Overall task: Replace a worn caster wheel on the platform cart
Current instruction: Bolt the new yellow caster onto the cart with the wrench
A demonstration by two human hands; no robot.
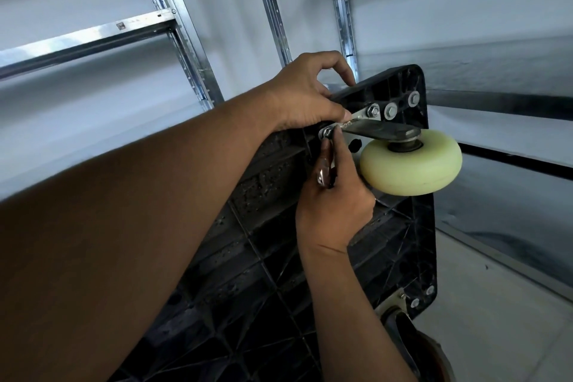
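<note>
Here, in the head view, the platform cart [403, 242] stands tipped on edge, ribbed underside toward the viewer, with the cream caster wheel [410, 161] jutting from its upper corner on a mounting plate [369, 127]. The left hand [305, 93] curls over the cart's top edge beside the plate, while the right hand [336, 208] grips a wrench [325, 172] seated on the nut [326, 133] at the plate's left end. The wrench's long axis hangs downward from that nut, wheel to its right, so turning probably falls to the right hand.
</note>
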